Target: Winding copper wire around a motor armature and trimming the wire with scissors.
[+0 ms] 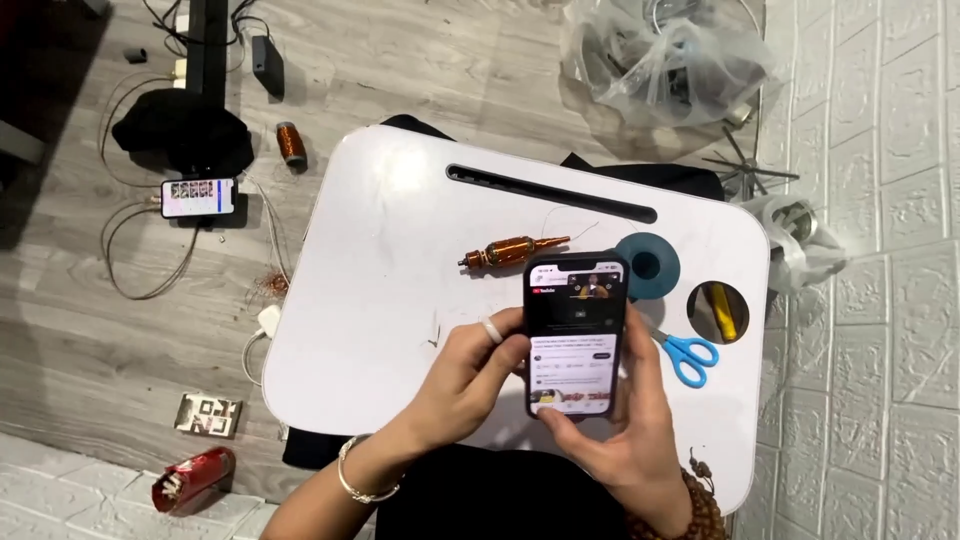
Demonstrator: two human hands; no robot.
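Note:
A black smartphone (576, 335) with a lit screen is upright in both my hands above a small white lap table (380, 300). My left hand (470, 375), with a ring and a bracelet, grips its left edge. My right hand (630, 430), with a bead bracelet at the wrist, cups its right side and bottom. Just beyond the phone on the table lies a copper-wound motor armature (510, 251). A blue spool (650, 265) and blue-handled scissors (685, 355) lie to the right of the phone.
The table has a long slot (550, 190) and a round cup hole holding a yellow tool (722, 310). On the wooden floor: a second lit phone (198, 197) on cables, a copper coil (291, 143), a clear plastic bag of parts (665, 55), a red packet (193, 480). White brick wall at right.

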